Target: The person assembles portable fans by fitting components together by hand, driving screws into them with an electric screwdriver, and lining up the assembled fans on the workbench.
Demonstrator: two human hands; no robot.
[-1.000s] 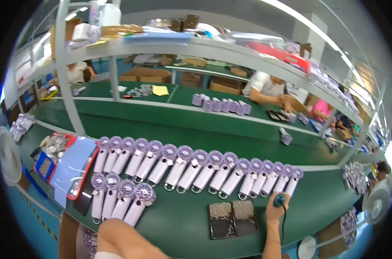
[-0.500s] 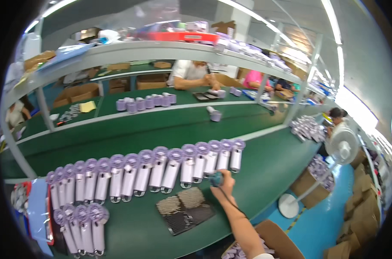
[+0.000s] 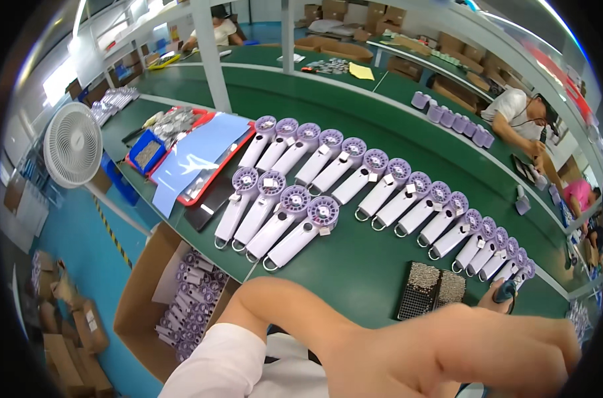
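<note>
My left arm crosses the foreground from the lower left. My left hand is large, close and slightly blurred, its fingers curled downward with the fingertips hidden, so whatever they hold does not show. Beyond it, my right hand is closed around a dark teal electric screwdriver, partly covered by the left hand. Beside the right hand lies a black screw tray with small metal screws heaped at its far end. A long row of white-and-purple handheld fans stretches along the bench, with a shorter group in front at the left.
A red tray holds a blue sheet and small parts at the bench's left end. Below stands a cardboard box full of fan pieces. A white pedestal fan stands left. Across the green bench, a co-worker handles parts.
The view has swung left, showing the red tray and the box below. My left arm has come into the foreground. The screwdriver remains in my right hand.
</note>
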